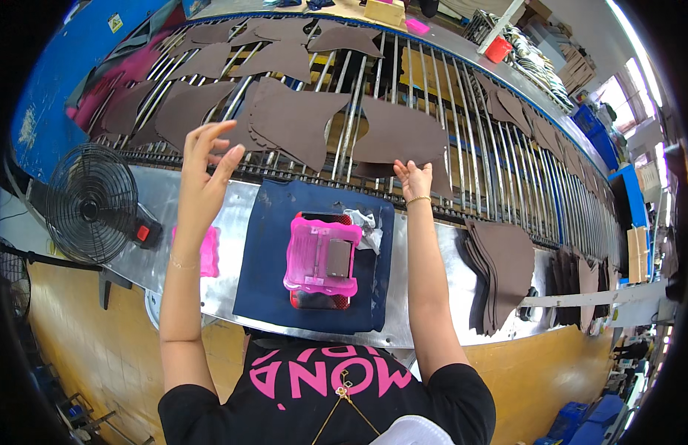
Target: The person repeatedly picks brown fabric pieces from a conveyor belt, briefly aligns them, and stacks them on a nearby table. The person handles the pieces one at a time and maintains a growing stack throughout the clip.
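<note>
My right hand [416, 180] has its fingers closed at the near edge of a flat brown cut piece [403, 130] on the roller conveyor. Under that piece, the edge of another brown one shows. My left hand [210, 156] is raised over the conveyor's near side, its fingers apart and holding nothing. Just right of it lies an overlapping stack of brown cut pieces [292, 119]. Between my forearms, a pink plastic tray [303, 256] with a small grey block [339, 258] sits over a red-edged dark object on a dark blue cloth [266, 297].
The roller conveyor [500, 167] runs across in front, with more brown pieces at its far side. A black fan [92, 204] stands on the left. On the metal table's right end, a pile of brown pieces [500, 271] hangs over the edge. Crumpled white material [370, 230] lies beside the tray.
</note>
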A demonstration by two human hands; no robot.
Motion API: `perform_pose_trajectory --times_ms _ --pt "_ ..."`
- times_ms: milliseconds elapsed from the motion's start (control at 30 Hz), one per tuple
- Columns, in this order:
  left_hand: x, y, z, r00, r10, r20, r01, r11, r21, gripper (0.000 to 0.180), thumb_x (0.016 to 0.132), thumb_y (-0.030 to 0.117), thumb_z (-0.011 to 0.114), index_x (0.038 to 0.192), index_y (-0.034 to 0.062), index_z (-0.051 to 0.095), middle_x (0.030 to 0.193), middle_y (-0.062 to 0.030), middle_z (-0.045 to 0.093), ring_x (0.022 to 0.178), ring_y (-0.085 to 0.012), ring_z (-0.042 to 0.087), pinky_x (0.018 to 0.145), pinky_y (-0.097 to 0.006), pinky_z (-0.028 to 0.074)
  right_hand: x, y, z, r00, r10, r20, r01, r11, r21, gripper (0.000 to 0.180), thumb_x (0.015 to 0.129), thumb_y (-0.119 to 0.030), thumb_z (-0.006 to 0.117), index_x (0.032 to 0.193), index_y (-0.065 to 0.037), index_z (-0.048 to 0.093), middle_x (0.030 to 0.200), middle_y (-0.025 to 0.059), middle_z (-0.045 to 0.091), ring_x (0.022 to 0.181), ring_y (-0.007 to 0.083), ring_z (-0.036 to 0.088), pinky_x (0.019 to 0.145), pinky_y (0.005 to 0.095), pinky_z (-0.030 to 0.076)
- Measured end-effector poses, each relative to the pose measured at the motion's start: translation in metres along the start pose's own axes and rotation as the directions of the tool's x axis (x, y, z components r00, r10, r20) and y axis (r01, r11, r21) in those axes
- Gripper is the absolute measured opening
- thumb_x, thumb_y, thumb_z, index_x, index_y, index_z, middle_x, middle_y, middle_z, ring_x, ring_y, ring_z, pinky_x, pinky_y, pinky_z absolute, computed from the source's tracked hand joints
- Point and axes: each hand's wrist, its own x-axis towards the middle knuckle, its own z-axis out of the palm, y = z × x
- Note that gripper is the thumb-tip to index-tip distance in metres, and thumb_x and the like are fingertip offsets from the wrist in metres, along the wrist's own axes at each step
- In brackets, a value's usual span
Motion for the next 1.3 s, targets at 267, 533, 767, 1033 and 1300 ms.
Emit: perform_pose_trajectory --times_ms 267,533,767,1033,1300 --pt "-0.007 -0.007 0.015 0.996 -0.068 0.059 0.074 0.990 -0.120 0.038 0.088 0.016 0.064 0.124 0.0071 0.055 0.121 -0.0048 0.048 0.099 -0.0142 0.053 0.079 -0.027 0.044 -0.067 -0.066 -0.041 0.980 -0.190 -0.059 0.173 0.961 -0.217 0.037 0.088 -0.026 0.066 0.102 -0.007 0.038 0.070 0.0110 0.060 0.049 0.0171 0.059 0.042 0.0274 0.050" --pt "-0.010 -0.020 0.041 0.977 -0.077 0.199 0.131 0.953 -0.274 0.038 0.092 0.011 0.058 0.129 0.0067 0.048 0.129 -0.0026 0.047 0.103 -0.0122 0.051 0.088 -0.026 0.041 -0.186 -0.157 -0.259 0.524 -0.744 -0.415 -0.558 0.069 -0.827 0.059 0.078 -0.043 0.071 0.121 -0.004 0.056 0.122 0.0193 0.053 0.113 0.0371 0.050 0.093 0.0458 0.043" --pt "-0.007 -0.012 0.066 0.957 -0.049 0.286 0.131 0.952 -0.275 0.040 0.093 0.014 0.059 0.130 0.0067 0.047 0.127 -0.0024 0.050 0.098 -0.0085 0.050 0.078 -0.020 0.041 -0.227 -0.150 -0.271 0.504 -0.695 -0.513 -0.719 -0.009 -0.695 0.053 0.080 -0.048 0.067 0.104 -0.001 0.066 0.115 0.0231 0.057 0.106 0.0386 0.055 0.088 0.0425 0.047" --pt "-0.016 -0.013 0.057 0.954 -0.049 0.295 0.140 0.944 -0.299 0.041 0.092 0.013 0.060 0.130 0.0065 0.047 0.129 -0.0034 0.049 0.100 -0.0110 0.051 0.082 -0.022 0.042 -0.218 -0.153 -0.297 0.500 -0.706 -0.500 -0.650 0.075 -0.756 0.047 0.074 -0.040 0.076 0.094 0.001 0.065 0.102 0.0188 0.065 0.100 0.0341 0.059 0.088 0.0405 0.046" --pt "-0.027 -0.012 0.055 0.956 -0.056 0.289 0.132 0.959 -0.250 0.041 0.090 0.012 0.062 0.129 0.0074 0.049 0.125 -0.0038 0.049 0.099 -0.0118 0.053 0.082 -0.024 0.043 -0.214 -0.169 -0.343 0.616 -0.460 -0.639 -0.566 0.306 -0.766 0.065 0.063 -0.049 0.081 0.099 0.003 0.064 0.095 0.0193 0.067 0.095 0.0311 0.064 0.086 0.0378 0.046"
